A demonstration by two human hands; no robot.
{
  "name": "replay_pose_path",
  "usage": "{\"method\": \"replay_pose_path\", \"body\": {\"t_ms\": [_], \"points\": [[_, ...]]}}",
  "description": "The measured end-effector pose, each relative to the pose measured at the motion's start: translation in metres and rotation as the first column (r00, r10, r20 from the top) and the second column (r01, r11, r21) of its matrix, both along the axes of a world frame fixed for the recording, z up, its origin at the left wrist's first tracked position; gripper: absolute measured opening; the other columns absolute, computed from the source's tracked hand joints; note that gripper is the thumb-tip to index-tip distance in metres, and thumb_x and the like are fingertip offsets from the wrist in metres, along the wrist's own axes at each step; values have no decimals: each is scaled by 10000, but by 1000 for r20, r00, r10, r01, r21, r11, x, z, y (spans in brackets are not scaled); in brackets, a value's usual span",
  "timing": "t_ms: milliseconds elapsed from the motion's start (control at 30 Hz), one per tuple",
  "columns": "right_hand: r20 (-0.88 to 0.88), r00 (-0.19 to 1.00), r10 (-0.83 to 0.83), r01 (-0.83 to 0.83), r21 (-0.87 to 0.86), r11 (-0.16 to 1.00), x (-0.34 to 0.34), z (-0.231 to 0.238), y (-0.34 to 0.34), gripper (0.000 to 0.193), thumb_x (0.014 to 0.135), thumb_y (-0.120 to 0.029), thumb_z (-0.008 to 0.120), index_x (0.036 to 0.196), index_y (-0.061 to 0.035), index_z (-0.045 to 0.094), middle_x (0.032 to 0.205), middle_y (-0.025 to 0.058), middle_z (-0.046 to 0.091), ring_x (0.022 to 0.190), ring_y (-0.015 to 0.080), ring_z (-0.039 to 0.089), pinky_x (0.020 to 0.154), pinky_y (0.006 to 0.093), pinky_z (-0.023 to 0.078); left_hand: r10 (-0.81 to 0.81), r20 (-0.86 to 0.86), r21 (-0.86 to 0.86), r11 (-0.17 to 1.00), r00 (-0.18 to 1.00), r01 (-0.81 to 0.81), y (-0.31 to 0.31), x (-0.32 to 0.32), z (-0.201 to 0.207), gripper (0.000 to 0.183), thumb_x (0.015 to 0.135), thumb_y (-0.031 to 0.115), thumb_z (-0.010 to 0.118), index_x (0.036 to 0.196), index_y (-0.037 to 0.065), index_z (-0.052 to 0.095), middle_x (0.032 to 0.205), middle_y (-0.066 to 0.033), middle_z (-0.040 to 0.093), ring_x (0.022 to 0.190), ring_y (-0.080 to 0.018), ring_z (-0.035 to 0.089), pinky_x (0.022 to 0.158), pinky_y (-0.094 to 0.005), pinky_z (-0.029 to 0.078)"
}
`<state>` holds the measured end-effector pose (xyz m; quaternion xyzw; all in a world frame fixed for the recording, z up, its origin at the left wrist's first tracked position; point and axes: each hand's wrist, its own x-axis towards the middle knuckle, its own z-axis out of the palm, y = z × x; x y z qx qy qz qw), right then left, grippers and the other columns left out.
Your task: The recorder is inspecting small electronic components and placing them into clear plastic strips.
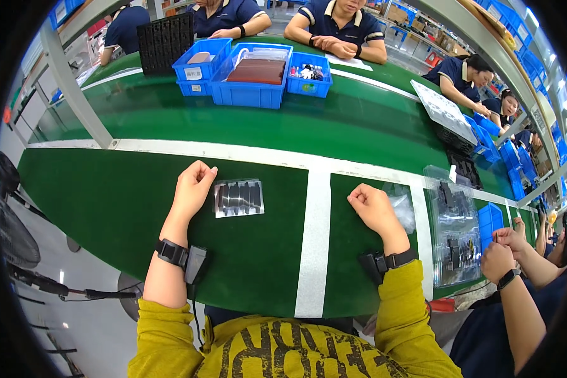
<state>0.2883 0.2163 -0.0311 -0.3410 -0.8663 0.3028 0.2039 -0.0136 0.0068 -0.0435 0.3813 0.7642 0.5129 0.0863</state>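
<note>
My left hand is closed in a loose fist on the green work surface, thumb against the fingers, with nothing showing in it. Just to its right lies a small white-backed sheet bearing several black strips. My right hand is also curled closed, farther right past a white dividing stripe, and nothing shows between its fingers. Beside and partly behind that hand lies a crumpled clear plastic bag. The hands are well apart, and neither one touches the sheet.
Clear plastic trays with black parts lie to the right, near a co-worker's hands. Across the belt stand blue bins, one holding brown sheets, and a black tray. A metal post rises at left. Other people sit opposite.
</note>
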Motion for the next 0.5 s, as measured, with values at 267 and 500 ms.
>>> {"method": "replay_pose_path", "body": {"t_ms": [267,500], "points": [[0,1000,3,-3,-3,1000,0,-1,0,103,767,-117,619,755,-23,579,536,74,518,477,186,484,480,313,388,-13,25,9,1000,1000,13,-1,-3,-6,229,843,152,598,693,16,491,579,28,442,555,-52,375,506,-223,339],[-11,1000,-4,4,-3,1000,-1,-2,1,105,765,-120,619,756,-22,583,539,77,525,481,189,494,485,313,395,-43,14,-21,999,999,44,-1,-1,-1,220,840,141,599,692,18,493,582,31,452,557,-48,381,507,-216,340]]}}
